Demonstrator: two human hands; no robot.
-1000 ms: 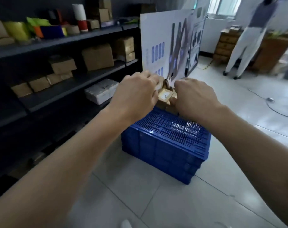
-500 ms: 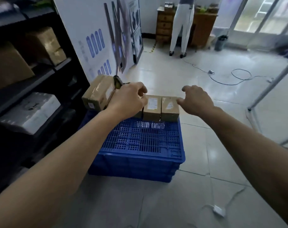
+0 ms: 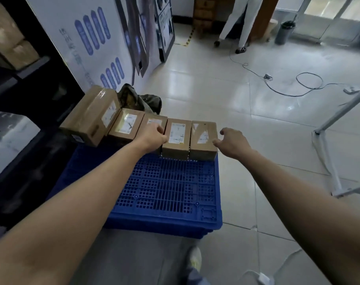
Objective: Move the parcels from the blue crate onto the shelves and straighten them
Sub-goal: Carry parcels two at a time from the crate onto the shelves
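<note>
An upturned blue crate (image 3: 166, 188) stands on the floor, with a row of brown cardboard parcels along its far edge. A larger parcel (image 3: 88, 114) leans at the left end, and beside it lies a small one (image 3: 125, 124). My left hand (image 3: 154, 136) curls its fingers over the third parcel (image 3: 152, 121), at the gap to the fourth parcel (image 3: 178, 132). My right hand (image 3: 233, 142) is at the right side of the end parcel (image 3: 202, 132). Its thumb touches the corner and its fingers are loosely bent, holding nothing.
Dark shelves (image 3: 31, 66) run along the left with cardboard boxes and a white box (image 3: 8, 138). A poster board (image 3: 97, 38) and an olive bag (image 3: 138, 99) stand behind the crate. A cable (image 3: 288, 93), a metal stand (image 3: 327, 140) and a standing person (image 3: 238, 21) are to the right.
The view has swung down and right from the shelves to the crate. Both hands have spread apart along the row of parcels and dropped lower onto it.
</note>
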